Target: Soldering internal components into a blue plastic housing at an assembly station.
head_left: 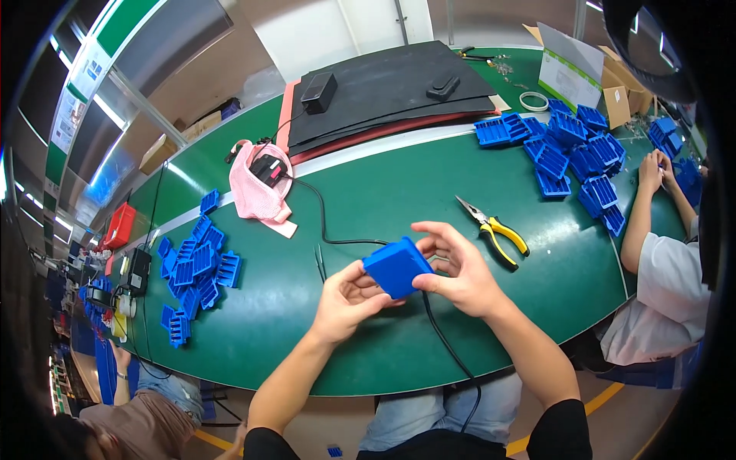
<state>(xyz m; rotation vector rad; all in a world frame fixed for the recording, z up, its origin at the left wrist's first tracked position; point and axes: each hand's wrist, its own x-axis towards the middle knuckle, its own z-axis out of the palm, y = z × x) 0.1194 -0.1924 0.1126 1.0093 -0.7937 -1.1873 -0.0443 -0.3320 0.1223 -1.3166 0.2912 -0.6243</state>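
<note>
Above the near part of the green table I hold a flat-faced blue plastic case (397, 268) between both hands, tilted. My left hand (349, 303) grips its left and lower edges with thumb and fingers. My right hand (460, 276) has its thumb at the lower right corner and its fingers bent by the right edge. The far side of the case is hidden. A black cable (445, 337) passes behind the case and hangs toward my lap. Right of my hands lie needle-nose pliers (497, 234) with yellow and black handles; thin tweezers (320, 263) lie by my left hand.
Piles of slotted blue cases lie at left (195, 264) and at far right (571, 149). A pink cloth (257, 192) lies beyond my left hand, near black mats (383, 92). One co-worker's hands (655, 172) work at right; another person (146, 418) sits at left.
</note>
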